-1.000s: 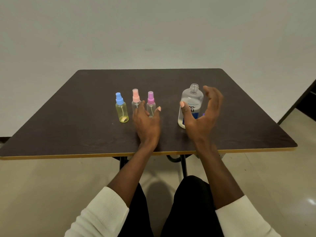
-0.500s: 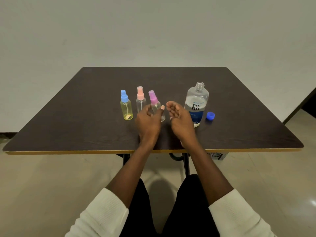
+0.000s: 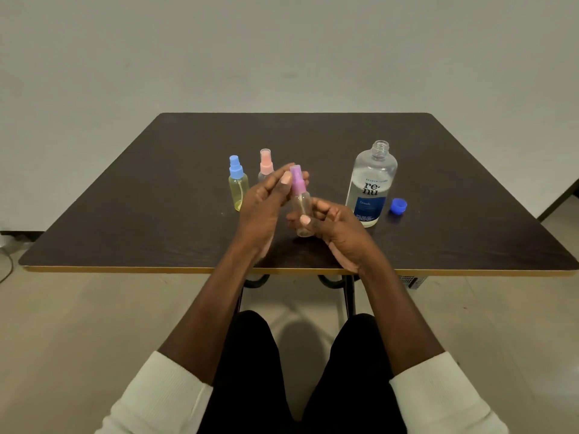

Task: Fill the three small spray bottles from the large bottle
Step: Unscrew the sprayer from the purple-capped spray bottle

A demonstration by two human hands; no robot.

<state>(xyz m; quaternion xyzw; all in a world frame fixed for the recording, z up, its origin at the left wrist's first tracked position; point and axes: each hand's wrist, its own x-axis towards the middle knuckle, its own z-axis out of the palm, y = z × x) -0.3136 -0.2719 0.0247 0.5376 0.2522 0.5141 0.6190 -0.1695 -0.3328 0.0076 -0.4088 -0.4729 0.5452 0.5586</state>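
Purple-topped bottle [image 3: 301,204] raised off the tabletop [image 3: 131,195], near the front edge, between the two hands. Right hand [image 3: 336,228] curled round the clear lower body, thumb across the front: a closed grip on the bottle. Left hand [image 3: 261,211] up at the spray top, fingertips pinching the purple cap, so gripping the same bottle from above. Looks empty, though hard to be sure through the clear plastic. Blue-topped bottle [image 3: 238,187] upright to the left, yellowish; how full it is cannot be told. Pink-topped bottle [image 3: 265,166] upright just behind the left hand, partly hidden. Large bottle [image 3: 371,186] standing open to the right, mostly full, its blue cap [image 3: 398,205] lying just beside it. Step in hand, by the look of it: unscrewing the purple spray head, early in the task. Next move calls for a twist of the top against a steady right-hand hold, setting the head down, then freeing one hand for the large bottle. Narrow neck, so a slow, careful pour needed.
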